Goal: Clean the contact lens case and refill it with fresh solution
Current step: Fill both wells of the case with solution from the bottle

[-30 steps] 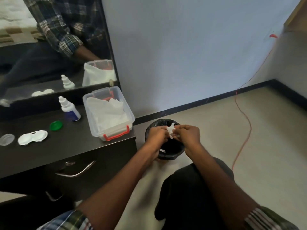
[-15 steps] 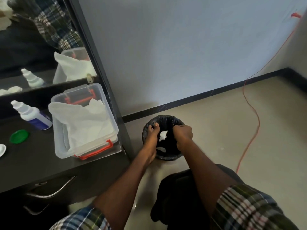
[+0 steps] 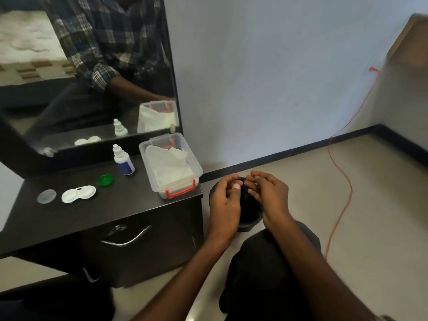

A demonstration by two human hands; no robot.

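Contact lens case (image 3: 78, 193), white and open with both wells showing, lies flat on the dark desk (image 3: 115, 212), well apart from both hands. The left hand (image 3: 225, 202) and the right hand (image 3: 268, 195) hover close together over a black-lined waste bin (image 3: 249, 220) on the floor just beside the desk's right end. Both hands hold nothing: their fingers are loosely curled and spread, the fingertips of one nearly meeting those of the other above the bin's rim. The bare forearms reach forward from plaid sleeves at the bottom of the view, above a knee in dark trousers.

On the desk nearest the hands stands a clear plastic box (image 3: 195, 169) with red clip handles, its lid off, holding crumpled white tissues (image 3: 170, 165). Left of the box, a small white solution bottle (image 3: 124, 161) with a blue label stands upright, its nozzle bare. A green round cap (image 3: 105, 180) lies just in front and to the left of the bottle, between it and the case. A clear round cap (image 3: 46, 196) lies on the far side of the case, near the desk's left edge.

A drawer with a curved metal handle (image 3: 126, 239) is set in the desk front. Behind the desk a mirror (image 3: 46, 54) reflects the person's plaid shirt, the bottle, the case and the box. An orange cord (image 3: 342, 181) trails down the wall and across the tiled floor on the right.
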